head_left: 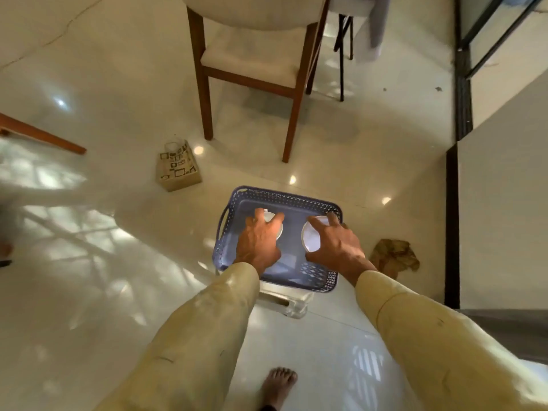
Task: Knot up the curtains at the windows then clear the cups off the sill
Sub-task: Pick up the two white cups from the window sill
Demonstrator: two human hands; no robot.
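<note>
Two white cups are held inside a blue basket [284,195]: the left cup [279,231], at the basket's left side, is wrapped from above in the curled grip of the left hand [258,241]; the right cup [311,240], at its right, is clasped by the right hand [335,244].

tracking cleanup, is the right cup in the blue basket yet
In: the white cup lies inside the blue basket, right hand gripping it. Set down or not, cannot tell.
</note>
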